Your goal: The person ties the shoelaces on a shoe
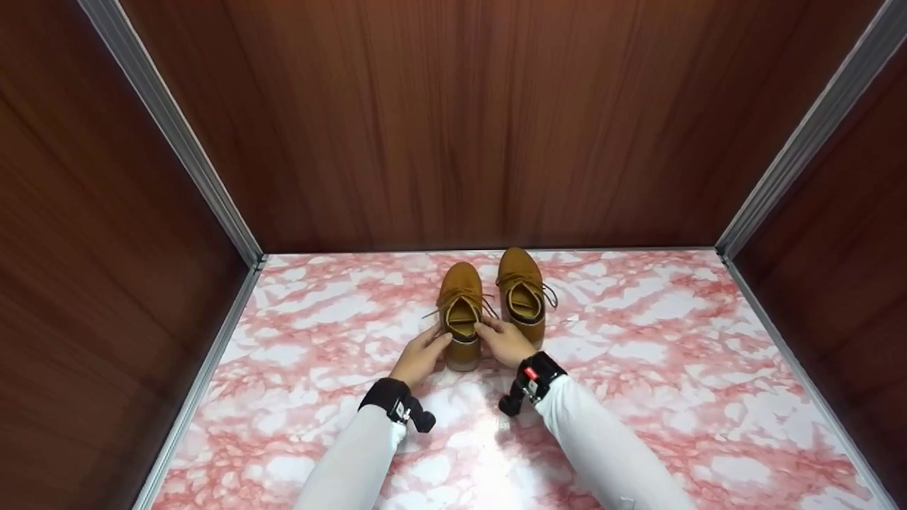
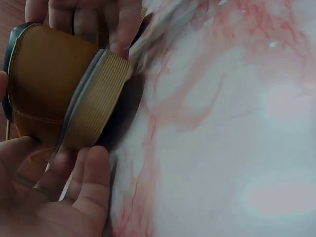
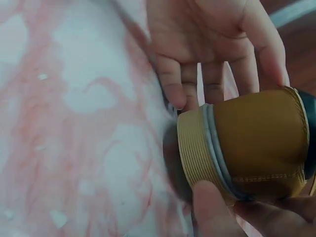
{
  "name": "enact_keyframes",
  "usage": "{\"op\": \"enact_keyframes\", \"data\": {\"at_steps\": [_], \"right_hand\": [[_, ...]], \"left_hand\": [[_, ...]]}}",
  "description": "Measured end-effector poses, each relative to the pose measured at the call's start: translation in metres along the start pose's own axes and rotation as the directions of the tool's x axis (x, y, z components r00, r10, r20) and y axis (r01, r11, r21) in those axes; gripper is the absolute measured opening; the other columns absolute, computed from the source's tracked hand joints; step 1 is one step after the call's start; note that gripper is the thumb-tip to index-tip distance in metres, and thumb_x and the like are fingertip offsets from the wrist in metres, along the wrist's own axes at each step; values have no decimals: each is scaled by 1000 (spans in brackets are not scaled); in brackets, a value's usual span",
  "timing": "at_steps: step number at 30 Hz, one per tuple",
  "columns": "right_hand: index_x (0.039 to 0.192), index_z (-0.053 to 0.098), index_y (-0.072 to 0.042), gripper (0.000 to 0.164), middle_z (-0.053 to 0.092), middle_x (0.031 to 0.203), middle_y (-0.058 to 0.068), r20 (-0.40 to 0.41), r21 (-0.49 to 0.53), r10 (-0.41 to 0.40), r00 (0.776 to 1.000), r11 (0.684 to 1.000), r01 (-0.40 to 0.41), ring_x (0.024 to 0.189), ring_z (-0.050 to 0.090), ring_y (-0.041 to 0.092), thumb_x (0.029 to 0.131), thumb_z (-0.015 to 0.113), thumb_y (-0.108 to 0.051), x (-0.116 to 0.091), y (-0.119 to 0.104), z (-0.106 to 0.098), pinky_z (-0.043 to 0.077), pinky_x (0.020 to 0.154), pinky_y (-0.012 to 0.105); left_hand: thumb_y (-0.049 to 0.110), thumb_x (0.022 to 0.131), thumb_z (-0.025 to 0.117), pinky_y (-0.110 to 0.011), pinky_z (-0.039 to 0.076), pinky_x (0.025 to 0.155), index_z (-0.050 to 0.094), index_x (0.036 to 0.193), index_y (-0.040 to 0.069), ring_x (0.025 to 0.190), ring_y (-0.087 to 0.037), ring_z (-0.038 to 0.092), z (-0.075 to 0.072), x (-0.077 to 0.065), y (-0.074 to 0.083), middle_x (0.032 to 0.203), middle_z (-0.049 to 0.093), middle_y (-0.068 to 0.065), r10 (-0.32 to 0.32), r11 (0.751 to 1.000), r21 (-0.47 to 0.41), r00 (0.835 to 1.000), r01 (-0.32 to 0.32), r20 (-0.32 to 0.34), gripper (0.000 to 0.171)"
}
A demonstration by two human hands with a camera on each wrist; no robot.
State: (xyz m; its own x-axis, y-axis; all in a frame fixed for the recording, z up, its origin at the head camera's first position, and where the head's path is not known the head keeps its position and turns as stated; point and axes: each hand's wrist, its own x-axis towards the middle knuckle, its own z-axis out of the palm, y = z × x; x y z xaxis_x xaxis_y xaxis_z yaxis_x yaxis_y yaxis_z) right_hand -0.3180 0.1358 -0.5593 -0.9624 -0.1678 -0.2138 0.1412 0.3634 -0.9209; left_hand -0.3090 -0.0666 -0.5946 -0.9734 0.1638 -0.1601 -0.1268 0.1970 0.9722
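A tan lace-up shoe (image 1: 461,280) stands with its toe toward the back wall, and both hands are at its heel end. My left hand (image 1: 419,356) grips its left side, thumb near the dark-lined collar. On the opposite side, my right hand (image 1: 510,344) holds the shoe with the thumb at the collar. The left wrist view shows the heel (image 2: 54,74) between the hands, with a ridged sole edge and a shadow beneath. Whether the sole touches the floor, I cannot tell. The matching shoe (image 1: 518,266) is just right and slightly farther back, its laces loose.
The floor surface (image 1: 340,397) has a red-and-white marbled pattern. Dark wood-grain panels (image 1: 439,127) rise at the back and both sides, joined by grey metal corner strips (image 1: 184,134). Black wrist straps (image 1: 542,373) with small cameras sit over white sleeves.
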Motion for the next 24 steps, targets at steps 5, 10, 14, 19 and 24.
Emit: {"op": "enact_keyframes", "data": {"at_steps": [5, 10, 14, 19, 24], "right_hand": [[154, 44, 2, 54, 63, 140, 30, -98, 94, 9, 995, 996, 0, 112, 72, 36, 110, 50, -27, 8, -1, 8, 59, 100, 51], [143, 52, 6, 43, 66, 126, 28, -216, 67, -43, 976, 996, 59, 108, 68, 31, 110, 52, -21, 12, 1, 15, 58, 97, 44], [143, 50, 4, 41, 61, 131, 27, -202, 158, -28, 979, 985, 61, 113, 66, 35, 110, 51, -20, 10, 2, 18, 59, 96, 49], [154, 40, 1, 51, 50, 150, 33, -94, 246, 3, 996, 969, 20, 132, 58, 48, 110, 49, -24, 0, -3, 14, 57, 99, 62], [161, 32, -2, 60, 36, 163, 32, -4, 209, -24, 1000, 978, 24, 144, 46, 52, 110, 52, -26, -20, -14, -1, 51, 105, 66]], "left_hand": [[37, 107, 55, -36, 61, 79, 42, 160, 11, 104, -22, 68, 8, 8, 4, 142, 64, -23, 26, 999, 47, 995, -21, -97, 60], [32, 107, 54, -36, 57, 88, 48, 156, 8, 114, -29, 69, 14, 14, 9, 136, 68, -22, 60, 995, 89, 983, -45, -175, 54], [26, 107, 55, -44, 53, 108, 49, 154, 4, 129, -34, 65, 15, 14, 10, 137, 67, -24, 93, 990, 124, 976, -69, -197, 52], [22, 106, 56, -49, 49, 115, 44, 157, 2, 136, -39, 60, 14, 7, 11, 145, 61, -25, 103, 989, 117, 984, -86, -146, 56], [25, 104, 60, -51, 46, 117, 37, 161, 4, 139, -42, 57, 10, -10, 20, 153, 54, -25, 112, 983, 152, 993, -105, -37, 65]]}}
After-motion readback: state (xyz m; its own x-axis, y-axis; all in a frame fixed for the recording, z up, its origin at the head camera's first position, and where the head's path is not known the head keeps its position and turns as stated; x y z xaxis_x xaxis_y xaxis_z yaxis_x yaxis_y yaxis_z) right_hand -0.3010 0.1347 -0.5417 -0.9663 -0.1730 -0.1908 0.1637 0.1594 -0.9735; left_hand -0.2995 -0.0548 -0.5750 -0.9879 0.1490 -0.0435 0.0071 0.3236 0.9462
